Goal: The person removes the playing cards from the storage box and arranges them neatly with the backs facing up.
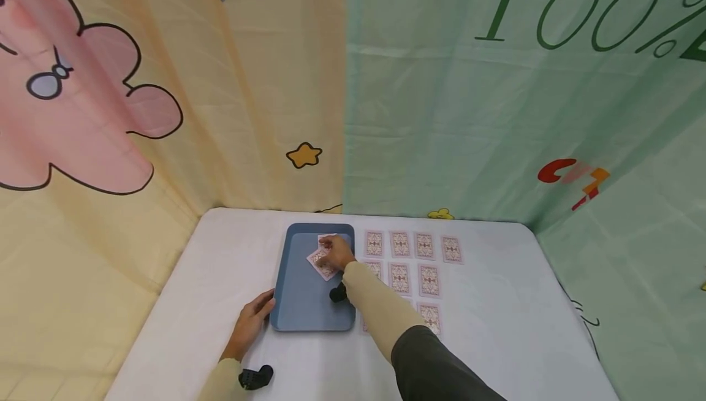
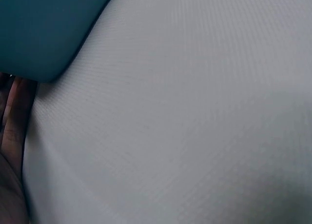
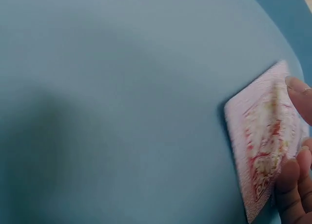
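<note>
My right hand point(image 1: 337, 252) is over the far part of a blue tray point(image 1: 309, 318), pinching a playing card point(image 1: 323, 264) that lies slantwise with its red-patterned back up. In the right wrist view the thumb point(image 3: 301, 98) is at one edge of this card point(image 3: 261, 141) and the fingers point(image 3: 291, 190) at another. A second card point(image 1: 322, 238) shows partly behind the hand, inside the tray. My left hand point(image 1: 252, 321) rests against the tray's near left side, its fingers fairly straight; in the left wrist view they reach the corner of the tray point(image 2: 44, 43).
Right of the tray, several playing cards point(image 1: 399, 244) lie face down in rows on the white table point(image 1: 496, 327); my right forearm point(image 1: 380, 306) hides some of them. Patterned curtains point(image 1: 408, 113) stand behind the table and along its sides.
</note>
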